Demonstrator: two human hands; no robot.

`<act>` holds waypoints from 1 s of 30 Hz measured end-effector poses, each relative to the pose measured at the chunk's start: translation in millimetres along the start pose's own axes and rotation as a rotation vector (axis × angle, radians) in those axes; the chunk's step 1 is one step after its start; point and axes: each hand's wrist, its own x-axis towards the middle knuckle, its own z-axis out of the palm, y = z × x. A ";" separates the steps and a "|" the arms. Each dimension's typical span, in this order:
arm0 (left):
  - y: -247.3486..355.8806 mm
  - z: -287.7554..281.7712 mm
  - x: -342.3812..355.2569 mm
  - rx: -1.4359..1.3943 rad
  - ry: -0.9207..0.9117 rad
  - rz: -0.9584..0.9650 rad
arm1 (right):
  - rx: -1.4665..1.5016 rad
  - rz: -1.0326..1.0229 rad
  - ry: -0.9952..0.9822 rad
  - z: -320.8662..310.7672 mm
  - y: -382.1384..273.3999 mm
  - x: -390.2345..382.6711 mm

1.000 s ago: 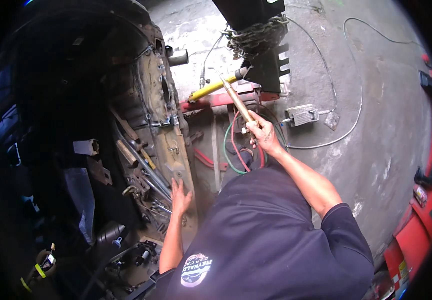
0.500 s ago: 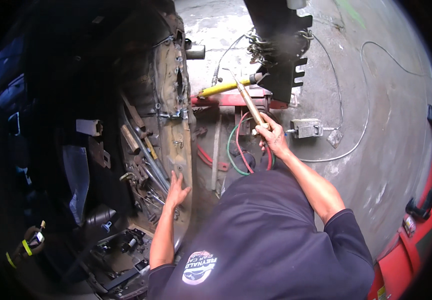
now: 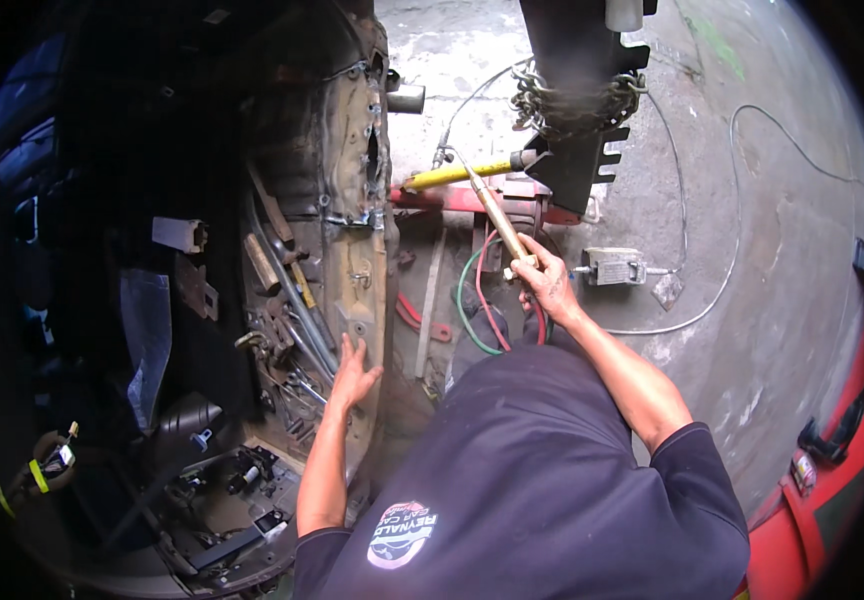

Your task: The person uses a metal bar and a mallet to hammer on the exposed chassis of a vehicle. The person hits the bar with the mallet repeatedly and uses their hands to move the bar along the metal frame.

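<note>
A brass cutting torch (image 3: 498, 215) is in my right hand (image 3: 548, 284), fingers wrapped round the handle by its valve knobs. Its thin bent tip points away from me, over a yellow hydraulic cylinder (image 3: 467, 174). A green hose (image 3: 465, 305) and a red hose (image 3: 479, 283) loop below the hand. To the left, my left hand (image 3: 355, 374) lies on the worn metal sill (image 3: 360, 262) of a stripped car body, fingers spread and holding nothing. Beside it, inside the car, lie several loose tools, among them a wooden-handled hammer (image 3: 261, 262). No flame shows at the tip.
A black notched post (image 3: 577, 90) wrapped in chain (image 3: 572, 108) stands ahead, with a red steel beam (image 3: 447, 198) at its foot. On the floor sit a metal foot pump (image 3: 615, 267) and its long hose (image 3: 734, 200). Red equipment (image 3: 797, 520) stands at the right.
The view has shifted slightly, so the car and post appear farther right. My left hand stays on the sill, and the right keeps hold of the torch in nearly the same pose.
</note>
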 end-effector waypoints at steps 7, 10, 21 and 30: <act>-3.5 3.3 1.4 -0.010 0.016 -0.013 | -0.015 0.008 0.019 -3.4 7.8 2.7; -2.7 2.5 1.4 0.002 0.007 -0.017 | 0.005 0.026 0.035 -8.4 11.3 2.4; -6.2 1.9 -1.6 -0.038 0.012 -0.018 | -0.008 0.010 -0.010 -2.8 -4.7 -0.5; -9.5 4.5 -0.2 -0.081 0.024 -0.006 | -0.016 -0.014 -0.031 1.7 -0.8 0.4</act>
